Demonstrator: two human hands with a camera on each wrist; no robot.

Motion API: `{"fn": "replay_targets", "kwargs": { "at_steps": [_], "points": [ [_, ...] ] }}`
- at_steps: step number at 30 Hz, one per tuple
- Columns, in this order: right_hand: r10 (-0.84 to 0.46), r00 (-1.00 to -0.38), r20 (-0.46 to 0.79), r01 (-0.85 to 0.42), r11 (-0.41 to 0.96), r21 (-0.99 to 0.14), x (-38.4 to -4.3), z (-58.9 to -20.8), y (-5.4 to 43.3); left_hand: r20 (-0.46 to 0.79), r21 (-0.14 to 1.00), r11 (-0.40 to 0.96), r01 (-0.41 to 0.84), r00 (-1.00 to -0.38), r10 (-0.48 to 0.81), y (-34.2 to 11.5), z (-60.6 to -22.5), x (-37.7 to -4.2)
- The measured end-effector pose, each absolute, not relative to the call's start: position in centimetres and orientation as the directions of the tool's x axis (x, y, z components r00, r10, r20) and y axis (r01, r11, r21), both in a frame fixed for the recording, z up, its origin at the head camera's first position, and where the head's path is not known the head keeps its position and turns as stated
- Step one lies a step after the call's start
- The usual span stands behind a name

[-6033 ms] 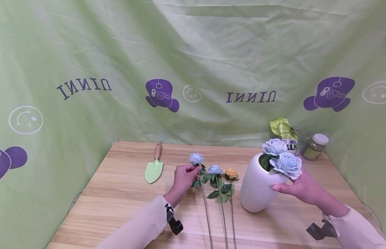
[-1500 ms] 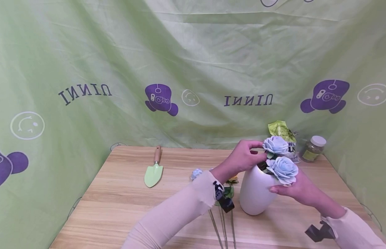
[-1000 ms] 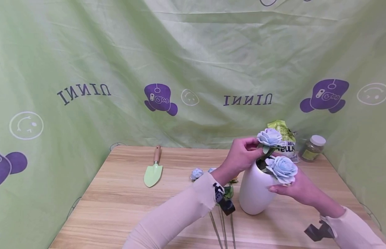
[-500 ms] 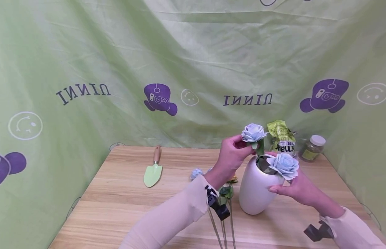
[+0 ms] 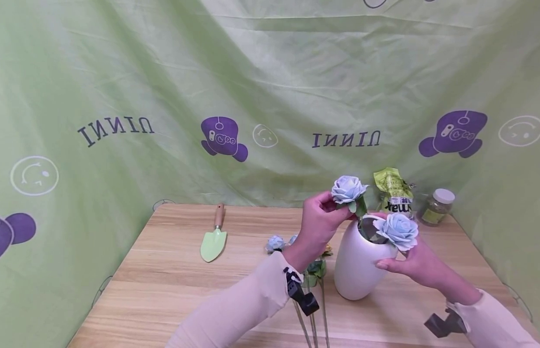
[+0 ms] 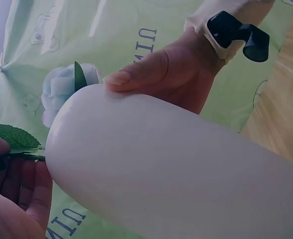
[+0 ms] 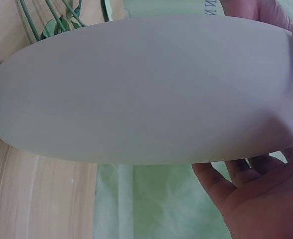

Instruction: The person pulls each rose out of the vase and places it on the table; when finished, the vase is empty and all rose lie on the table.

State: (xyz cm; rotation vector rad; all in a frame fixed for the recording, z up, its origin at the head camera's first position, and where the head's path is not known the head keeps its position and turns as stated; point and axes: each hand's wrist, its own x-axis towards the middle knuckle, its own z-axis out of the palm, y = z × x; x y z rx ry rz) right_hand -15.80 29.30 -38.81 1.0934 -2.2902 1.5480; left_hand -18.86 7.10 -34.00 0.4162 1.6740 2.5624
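Observation:
Held by my right hand [image 5: 419,266], the white vase [image 5: 361,270] leans to the right in the head view. The right thumb presses its near side below the rim; the other fingers are mostly hidden behind it. My left hand [image 5: 317,217] pinches a pale blue rose [image 5: 348,188] by the stem just under its bloom, over the left of the vase mouth. In the left wrist view, its green leaf [image 6: 17,137] sticks out by the fingers. A second blue rose [image 5: 399,231] rests over the rim on the right, its stem inside the vase.
On the wooden table [image 5: 165,270] lie two blue roses [image 5: 275,243] and an orange one [image 5: 327,250], partly under the left forearm. A green trowel [image 5: 214,244] lies left. Behind the vase are a green packet [image 5: 391,186] and a white-lidded jar [image 5: 438,208]. A green curtain hangs behind.
Earlier my left hand was at a blue rose on the table; it then reached the vase, took the rear rose and shifted it left across the mouth. My right hand stays on the vase.

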Motion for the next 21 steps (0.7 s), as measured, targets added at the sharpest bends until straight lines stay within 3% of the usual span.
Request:
{"fn": "replay_targets", "kwargs": {
  "at_steps": [21],
  "points": [
    [-0.460, -0.741, 0.489, -0.632, 0.233, -0.739, -15.35, -38.82, 29.17, 0.268, 0.926, -0.308, 0.220, -0.955, 0.123, 7.16, -33.94, -18.51]
  ]
}}
